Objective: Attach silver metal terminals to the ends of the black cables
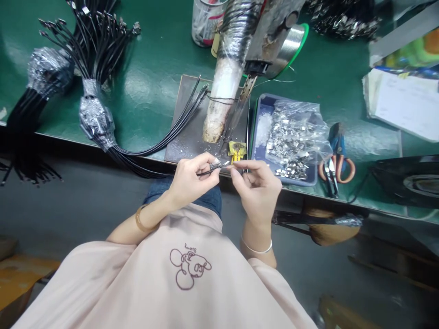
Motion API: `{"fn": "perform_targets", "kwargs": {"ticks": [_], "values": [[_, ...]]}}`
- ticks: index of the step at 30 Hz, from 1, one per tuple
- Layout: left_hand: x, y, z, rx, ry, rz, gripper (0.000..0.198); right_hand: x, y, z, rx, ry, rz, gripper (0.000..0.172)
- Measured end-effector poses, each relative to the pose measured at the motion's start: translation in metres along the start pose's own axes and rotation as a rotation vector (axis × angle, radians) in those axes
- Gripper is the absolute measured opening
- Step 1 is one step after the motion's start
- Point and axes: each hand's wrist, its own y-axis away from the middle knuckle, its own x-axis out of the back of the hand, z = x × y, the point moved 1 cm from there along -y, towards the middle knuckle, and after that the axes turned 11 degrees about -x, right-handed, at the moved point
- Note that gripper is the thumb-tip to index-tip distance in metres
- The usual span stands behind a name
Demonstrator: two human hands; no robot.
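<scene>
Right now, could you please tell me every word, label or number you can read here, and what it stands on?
Nothing reads clearly.
Shirt: a short handwritten word above the cartoon drawing, too small to read.
Can: red and white label, blurred.
Papers: print too faint to read.
Cable in the left hand: no marking visible.

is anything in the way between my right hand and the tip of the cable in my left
Nothing visible. The left hand pinches the black cable, its metal tip facing the right hand across a small gap. The yellow fixture sits just beyond that gap, not in it.
</scene>
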Motion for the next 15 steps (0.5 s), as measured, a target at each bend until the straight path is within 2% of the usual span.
{"fn": "perform_targets", "kwargs": {"ticks": [4,10,15], "values": [[-0.0003,0.0005,0.0008,-0.053,-0.045,-0.009,0.004,-0.0025,0.0013,-0.001,0.058,0.052,-0.012,0.004],[0.0009,0.0005,0.0019,-0.089,-0.061,-0.015,0.005,-0.0007,0.0001,0.0,0.029,0.1,-0.02,0.004],[0.0006,0.0018,0.0009,-0.091,-0.078,-0.019,0.005,-0.0012,0.0017,-0.0012,0.059,0.089,-0.045,0.005]]}}
